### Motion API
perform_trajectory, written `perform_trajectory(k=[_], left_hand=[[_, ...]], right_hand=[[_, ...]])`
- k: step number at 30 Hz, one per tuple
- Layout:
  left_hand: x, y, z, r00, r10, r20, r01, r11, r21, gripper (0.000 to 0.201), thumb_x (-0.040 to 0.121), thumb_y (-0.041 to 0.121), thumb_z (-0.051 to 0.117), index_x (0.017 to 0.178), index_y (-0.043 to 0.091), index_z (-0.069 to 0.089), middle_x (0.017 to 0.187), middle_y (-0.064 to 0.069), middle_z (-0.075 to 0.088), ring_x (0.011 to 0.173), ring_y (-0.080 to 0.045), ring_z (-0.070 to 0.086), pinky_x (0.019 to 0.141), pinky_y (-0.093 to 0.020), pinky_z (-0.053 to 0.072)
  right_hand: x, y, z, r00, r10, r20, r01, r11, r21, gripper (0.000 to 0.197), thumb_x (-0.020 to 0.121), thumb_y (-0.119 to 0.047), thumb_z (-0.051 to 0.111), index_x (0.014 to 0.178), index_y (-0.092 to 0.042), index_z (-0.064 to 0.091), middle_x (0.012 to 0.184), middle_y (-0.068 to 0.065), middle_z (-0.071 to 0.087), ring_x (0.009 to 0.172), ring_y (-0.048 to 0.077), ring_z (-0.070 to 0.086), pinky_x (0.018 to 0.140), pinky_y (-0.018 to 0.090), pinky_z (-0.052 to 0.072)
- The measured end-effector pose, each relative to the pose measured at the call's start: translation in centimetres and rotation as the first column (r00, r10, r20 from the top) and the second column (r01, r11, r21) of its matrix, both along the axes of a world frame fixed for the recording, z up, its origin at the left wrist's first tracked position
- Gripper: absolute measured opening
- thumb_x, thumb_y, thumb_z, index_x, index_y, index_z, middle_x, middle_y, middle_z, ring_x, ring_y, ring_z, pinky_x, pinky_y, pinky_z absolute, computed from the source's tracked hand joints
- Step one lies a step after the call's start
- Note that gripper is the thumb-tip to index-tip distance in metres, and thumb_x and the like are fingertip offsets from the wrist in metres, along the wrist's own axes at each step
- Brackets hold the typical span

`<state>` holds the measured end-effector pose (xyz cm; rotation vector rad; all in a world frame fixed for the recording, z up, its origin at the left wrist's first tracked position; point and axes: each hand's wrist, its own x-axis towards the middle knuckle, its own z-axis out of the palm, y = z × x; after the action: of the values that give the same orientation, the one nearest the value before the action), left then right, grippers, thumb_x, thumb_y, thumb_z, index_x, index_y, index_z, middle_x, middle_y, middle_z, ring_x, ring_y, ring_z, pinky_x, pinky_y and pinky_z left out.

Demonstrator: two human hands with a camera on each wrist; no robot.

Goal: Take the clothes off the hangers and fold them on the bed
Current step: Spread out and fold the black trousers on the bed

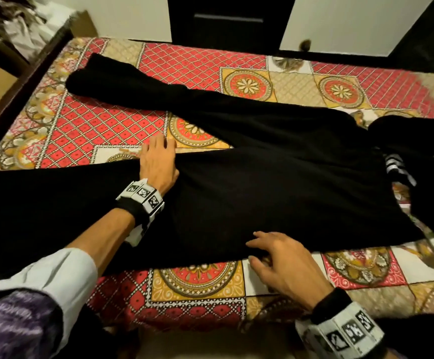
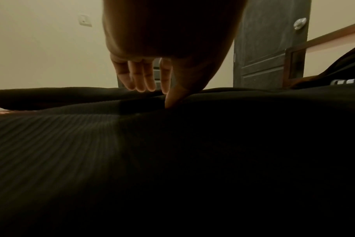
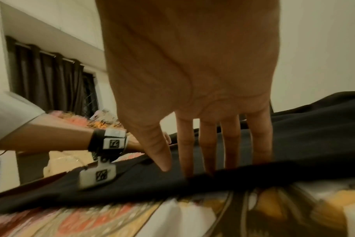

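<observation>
- The right hand [image 3: 192, 89] reaches down, fingers [image 3: 208, 144] straight, their tips at the near edge of a black garment [image 3: 294, 152].
- The garment lies spread on a patterned bedcover [image 3: 132, 216].
- The left hand's wrist band [image 3: 109, 142] shows beyond the thumb.
- Dark curtains [image 3: 47, 77] hang behind.

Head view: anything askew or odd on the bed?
Nothing damaged or spilled. The black garment lies spread on the patterned bedspread, sleeves splayed unevenly, not yet folded. Left hand and right hand rest on it. More dark clothing is heaped at right.
</observation>
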<state>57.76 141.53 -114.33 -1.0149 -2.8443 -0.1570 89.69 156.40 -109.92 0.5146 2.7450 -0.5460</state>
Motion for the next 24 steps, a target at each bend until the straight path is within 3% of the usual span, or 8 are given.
perform_trajectory(k=[4, 7, 9, 12, 15, 18, 22, 24], left_hand=[[3.4, 0.8, -0.1, 0.960, -0.279, 0.011, 0.271, 0.941, 0.204, 0.037, 0.088, 0.028, 0.066, 0.120, 0.011, 0.058, 0.117, -0.010, 0.052, 0.097, -0.032, 0.058, 0.071, -0.046, 0.054], [6.6, 0.5, -2.0, 0.931, -0.345, 0.119, 0.347, 0.938, 0.004, 0.065, 0.094, 0.061, 0.041, 0.138, 0.016, 0.056, 0.141, -0.010, 0.051, 0.130, -0.031, 0.050, 0.098, -0.050, 0.050], [7.1, 0.2, -3.1, 0.950, -0.257, 0.176, 0.278, 0.954, -0.112, 0.081, 0.092, 0.072, 0.026, 0.155, 0.021, 0.039, 0.161, -0.010, 0.033, 0.150, -0.028, 0.030, 0.116, -0.059, 0.029], [5.6, -0.3, -3.1, 0.963, -0.080, 0.256, 0.113, 0.987, -0.117, 0.096, 0.084, 0.083, 0.014, 0.162, 0.027, 0.022, 0.170, -0.004, 0.012, 0.158, -0.023, 0.008, 0.121, -0.062, 0.012], [5.5, -0.2, -2.3, 0.963, -0.006, 0.269, 0.047, 0.988, -0.146, 0.104, 0.078, 0.086, 0.006, 0.163, 0.027, 0.018, 0.171, -0.004, 0.005, 0.158, -0.023, 0.003, 0.122, -0.063, 0.012], [8.8, -0.6, -2.0, 0.949, -0.155, 0.276, 0.191, 0.976, -0.106, 0.098, 0.083, 0.087, 0.015, 0.162, 0.030, 0.022, 0.172, -0.004, 0.007, 0.159, -0.023, 0.005, 0.122, -0.063, 0.015], [11.7, 0.8, -1.6, 0.918, -0.250, 0.308, 0.308, 0.938, -0.159, 0.092, 0.084, 0.091, 0.016, 0.161, 0.044, -0.003, 0.169, 0.009, -0.022, 0.155, -0.011, -0.021, 0.126, -0.051, -0.008], [12.3, 1.1, -1.6, 0.904, -0.304, 0.302, 0.355, 0.926, -0.131, 0.088, 0.086, 0.090, 0.023, 0.159, 0.048, -0.003, 0.167, 0.012, -0.023, 0.155, -0.010, -0.020, 0.125, -0.046, -0.012]], right_hand=[[-1.0, 6.2, 1.7, 0.985, -0.146, -0.090, 0.155, 0.983, 0.103, 0.054, 0.092, -0.047, 0.060, 0.144, -0.033, 0.054, 0.141, -0.006, 0.061, 0.126, 0.019, 0.059, 0.103, 0.036, 0.049], [-0.5, 12.8, 1.4, 0.955, -0.293, 0.043, 0.270, 0.920, 0.286, 0.073, 0.092, -0.045, 0.062, 0.157, -0.023, 0.036, 0.157, 0.008, 0.040, 0.138, 0.033, 0.046, 0.109, 0.045, 0.045], [0.8, 16.4, 0.5, 0.877, -0.421, 0.232, 0.339, 0.884, 0.323, 0.086, 0.093, -0.052, 0.058, 0.163, -0.024, 0.018, 0.165, 0.014, 0.022, 0.142, 0.042, 0.039, 0.112, 0.052, 0.041], [2.1, 18.5, -0.1, 0.803, -0.479, 0.355, 0.410, 0.876, 0.254, 0.091, 0.095, -0.061, 0.055, 0.165, -0.026, 0.007, 0.170, 0.012, 0.010, 0.146, 0.045, 0.032, 0.116, 0.051, 0.032], [2.3, 18.7, 0.1, 0.819, -0.499, 0.283, 0.441, 0.863, 0.246, 0.086, 0.092, -0.057, 0.059, 0.162, -0.025, 0.020, 0.164, 0.011, 0.028, 0.142, 0.042, 0.040, 0.113, 0.050, 0.038], [1.4, 18.4, 1.1, 0.832, -0.538, 0.135, 0.497, 0.832, 0.247, 0.069, 0.090, -0.050, 0.062, 0.151, -0.025, 0.044, 0.144, 0.012, 0.056, 0.131, 0.039, 0.053, 0.104, 0.046, 0.046], [-1.3, 19.5, 3.0, 0.874, -0.481, -0.064, 0.484, 0.853, 0.198, 0.049, 0.089, -0.042, 0.064, 0.137, -0.030, 0.060, 0.125, 0.009, 0.070, 0.120, 0.036, 0.062, 0.097, 0.043, 0.051], [-3.6, 20.7, 3.3, 0.895, -0.435, -0.097, 0.445, 0.878, 0.173, 0.045, 0.090, -0.038, 0.063, 0.134, -0.030, 0.063, 0.125, 0.008, 0.070, 0.119, 0.034, 0.062, 0.099, 0.043, 0.052]])
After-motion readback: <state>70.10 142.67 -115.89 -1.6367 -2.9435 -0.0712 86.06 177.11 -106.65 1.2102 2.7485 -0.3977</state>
